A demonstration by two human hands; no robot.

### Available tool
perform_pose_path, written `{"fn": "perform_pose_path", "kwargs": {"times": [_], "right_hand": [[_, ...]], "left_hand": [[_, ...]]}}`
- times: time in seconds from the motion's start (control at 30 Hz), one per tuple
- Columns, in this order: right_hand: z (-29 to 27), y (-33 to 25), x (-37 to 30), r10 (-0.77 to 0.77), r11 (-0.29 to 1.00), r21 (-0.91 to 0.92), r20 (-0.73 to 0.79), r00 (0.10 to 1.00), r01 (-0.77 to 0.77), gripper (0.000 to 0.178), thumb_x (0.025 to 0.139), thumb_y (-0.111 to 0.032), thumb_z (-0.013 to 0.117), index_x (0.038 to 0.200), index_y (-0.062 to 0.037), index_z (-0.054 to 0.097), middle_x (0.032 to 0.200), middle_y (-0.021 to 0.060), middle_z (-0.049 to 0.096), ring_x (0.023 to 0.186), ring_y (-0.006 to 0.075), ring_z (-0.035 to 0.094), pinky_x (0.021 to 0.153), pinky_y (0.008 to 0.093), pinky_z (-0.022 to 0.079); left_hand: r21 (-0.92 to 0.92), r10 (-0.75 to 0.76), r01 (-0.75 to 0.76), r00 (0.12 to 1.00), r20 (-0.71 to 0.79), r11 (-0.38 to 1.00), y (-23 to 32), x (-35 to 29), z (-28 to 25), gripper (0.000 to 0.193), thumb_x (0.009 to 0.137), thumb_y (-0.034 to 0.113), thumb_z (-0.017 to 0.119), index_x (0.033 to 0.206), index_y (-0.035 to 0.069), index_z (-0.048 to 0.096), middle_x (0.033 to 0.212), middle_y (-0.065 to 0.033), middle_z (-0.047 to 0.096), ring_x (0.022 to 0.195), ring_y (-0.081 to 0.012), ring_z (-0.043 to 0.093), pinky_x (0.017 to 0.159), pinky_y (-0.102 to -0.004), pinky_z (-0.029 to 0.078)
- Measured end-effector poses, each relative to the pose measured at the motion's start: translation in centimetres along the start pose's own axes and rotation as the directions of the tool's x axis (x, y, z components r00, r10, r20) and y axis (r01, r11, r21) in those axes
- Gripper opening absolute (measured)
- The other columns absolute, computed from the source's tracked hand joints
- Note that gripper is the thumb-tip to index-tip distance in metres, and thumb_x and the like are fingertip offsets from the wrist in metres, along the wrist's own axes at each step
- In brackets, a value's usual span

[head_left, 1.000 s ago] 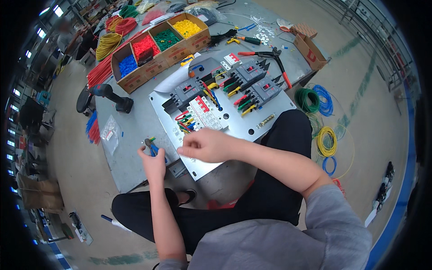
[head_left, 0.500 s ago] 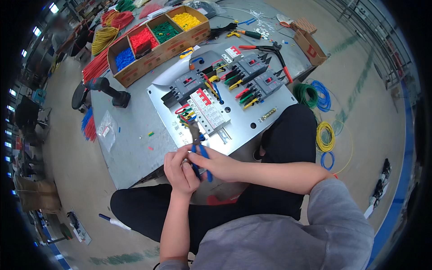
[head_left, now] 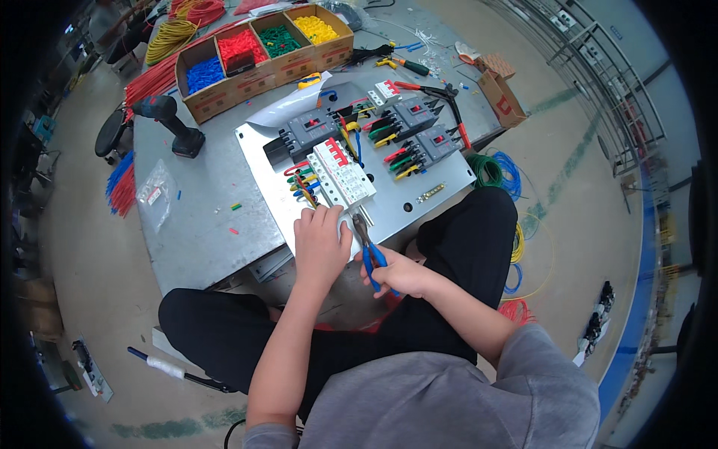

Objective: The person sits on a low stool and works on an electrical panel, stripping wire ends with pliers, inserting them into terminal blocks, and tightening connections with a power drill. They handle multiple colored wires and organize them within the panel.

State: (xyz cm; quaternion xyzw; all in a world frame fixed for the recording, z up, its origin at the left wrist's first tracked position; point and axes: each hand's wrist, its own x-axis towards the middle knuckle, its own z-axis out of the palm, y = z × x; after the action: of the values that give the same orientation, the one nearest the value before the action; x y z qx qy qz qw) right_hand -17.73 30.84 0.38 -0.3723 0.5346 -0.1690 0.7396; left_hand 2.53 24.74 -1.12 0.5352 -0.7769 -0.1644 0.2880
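Observation:
My right hand (head_left: 400, 272) grips the blue handles of a pair of pliers (head_left: 368, 251). The dark jaws point away from me, beside the near end of a white breaker row (head_left: 342, 178) with red toggles. At that same end my left hand (head_left: 320, 243) reaches over the panel edge, fingers bent and close together near the coloured wires (head_left: 302, 183); its fingertips and anything in them are hidden. Grey moulded-case breakers (head_left: 310, 130) with coloured leads sit farther back on the white metal panel (head_left: 263, 179).
A divided cardboard box (head_left: 278, 66) holds blue, red, green and yellow sleeves at the back. A cordless drill (head_left: 172, 125) stands at the left, near a plastic bag (head_left: 155, 196). Red-handled cutters (head_left: 458, 112) lie at the back right. Wire coils (head_left: 505, 176) rest on the floor.
My hands have moved apart. The left one has gone forward to the breaker's near end; the right has shifted right with the pliers. The whole view has shifted slightly.

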Motion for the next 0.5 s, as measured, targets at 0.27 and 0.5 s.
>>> {"fn": "perform_pose_path", "kwargs": {"times": [0.27, 0.5], "right_hand": [[0.9, 1.1, 0.6, -0.011, 1.0, -0.015, -0.084, 0.996, 0.01, 0.053, 0.099, -0.012, 0.065, 0.151, -0.0079, 0.053, 0.118, 0.003, 0.064, 0.102, 0.0134, 0.065, 0.079, 0.0363, 0.062], [1.5, -0.1, 1.7, 0.024, 0.983, -0.173, -0.226, 0.974, -0.065, 0.049, 0.098, -0.017, 0.069, 0.145, -0.0097, 0.057, 0.12, 0.0022, 0.065, 0.106, 0.0141, 0.065, 0.078, 0.0379, 0.062]], "left_hand": [[0.062, -0.032, 0.047, 0.976, -0.216, 0.997, 0.4, -0.7, 1.4, 0.036, 0.095, 0.017, 0.073, 0.127, 0.001, 0.071, 0.113, -0.0124, 0.072, 0.113, -0.0333, 0.062, 0.097, -0.0468, 0.048], [-0.396, -0.215, 0.211, 0.976, 0.035, 0.894, -2.0, -0.5, 1.0, 0.02, 0.103, 0.017, 0.069, 0.111, 0.0, 0.076, 0.103, -0.0177, 0.076, 0.092, -0.0357, 0.071, 0.086, -0.0453, 0.056]]}}
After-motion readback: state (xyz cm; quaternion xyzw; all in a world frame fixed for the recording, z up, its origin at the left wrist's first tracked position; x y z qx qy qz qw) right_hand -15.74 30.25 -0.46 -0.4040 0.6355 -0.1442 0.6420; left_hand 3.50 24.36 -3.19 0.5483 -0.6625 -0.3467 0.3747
